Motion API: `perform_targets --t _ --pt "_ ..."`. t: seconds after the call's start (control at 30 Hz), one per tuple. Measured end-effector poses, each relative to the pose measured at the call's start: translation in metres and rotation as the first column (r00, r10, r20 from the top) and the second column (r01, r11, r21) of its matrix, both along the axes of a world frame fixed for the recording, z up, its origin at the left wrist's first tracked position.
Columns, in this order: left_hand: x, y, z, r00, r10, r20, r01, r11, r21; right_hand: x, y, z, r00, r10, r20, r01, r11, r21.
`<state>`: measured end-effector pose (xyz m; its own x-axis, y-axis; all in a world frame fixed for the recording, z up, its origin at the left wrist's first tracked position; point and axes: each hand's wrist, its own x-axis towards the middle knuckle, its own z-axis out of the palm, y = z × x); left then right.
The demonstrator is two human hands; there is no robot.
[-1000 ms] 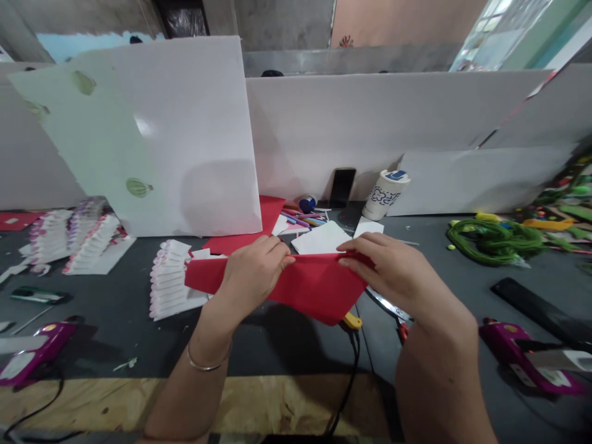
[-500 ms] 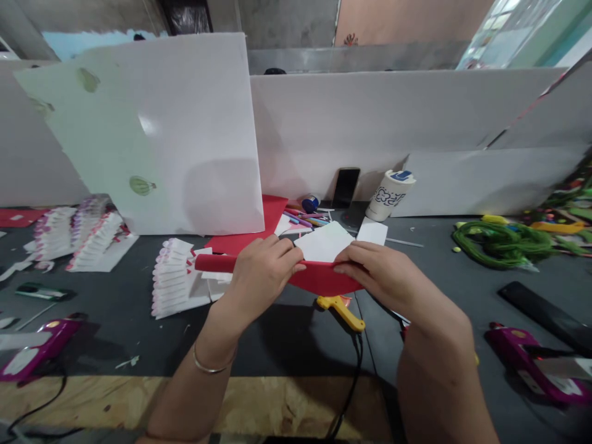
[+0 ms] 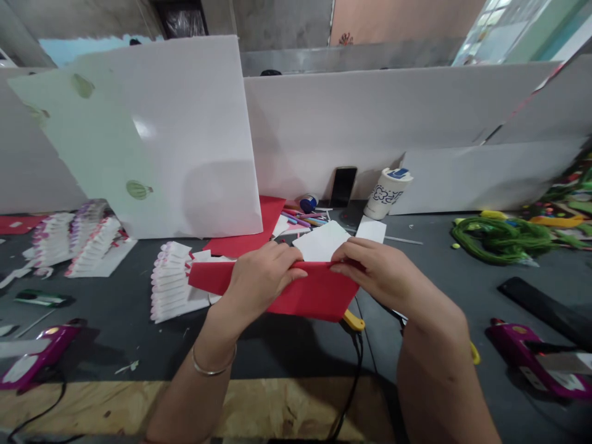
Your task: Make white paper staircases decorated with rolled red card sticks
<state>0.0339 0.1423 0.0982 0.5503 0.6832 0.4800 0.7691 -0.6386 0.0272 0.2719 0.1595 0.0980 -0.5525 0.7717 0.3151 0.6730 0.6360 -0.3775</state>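
A sheet of red paper (image 3: 314, 293) is held up above the dark table by both hands, its upper edge nearly level and its lower part hanging toward me. My left hand (image 3: 261, 274) pinches that top edge left of the middle, thumb in front. My right hand (image 3: 365, 262) grips the same edge farther right with closed fingers. Just behind the sheet lies a white piece of card (image 3: 321, 240). Below its lower right corner shows the yellow handle (image 3: 354, 320) of a tool with a black cord; the rest of it is hidden by the paper.
White boards (image 3: 383, 117) stand along the back. A phone (image 3: 343, 186) and a white tumbler (image 3: 387, 193) are before them. Strips with pink tips (image 3: 173, 283) lie left, a green cord bundle (image 3: 494, 237) right. Purple devices (image 3: 539, 364) sit at both sides.
The red paper has gone from a rolled, narrow shape to a flatter sheet hanging lower, covering most of the yellow-handled tool. Both hands keep nearly the same place on its edge.
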Motion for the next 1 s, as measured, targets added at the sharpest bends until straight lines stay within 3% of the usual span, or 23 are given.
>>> perform_targets --t 0.2,0.4,0.53,0.8,1.0 --pt "0.003 0.0 0.003 0.997 0.022 -0.079 -0.018 0.998 0.056 0.001 0.0 -0.001 0.999 0.025 0.027 -0.025 1.0 -0.014" --pt "0.004 0.001 0.0 0.997 0.048 -0.061 -0.044 0.997 0.066 -0.002 -0.001 0.0 0.999 -0.038 0.011 0.038 0.999 0.017" --pt "0.006 -0.003 -0.002 0.998 0.047 -0.042 -0.045 0.997 0.056 0.004 0.002 -0.005 1.0 0.014 0.007 -0.014 1.0 0.018" --pt "0.008 -0.004 -0.003 0.994 0.031 -0.105 -0.021 0.996 0.088 0.013 0.008 -0.015 0.993 0.116 -0.015 -0.116 0.989 -0.089" --pt "0.007 -0.004 -0.004 0.992 0.046 -0.12 -0.034 0.994 0.102 0.006 0.007 -0.016 0.997 0.069 -0.03 -0.073 0.988 -0.136"
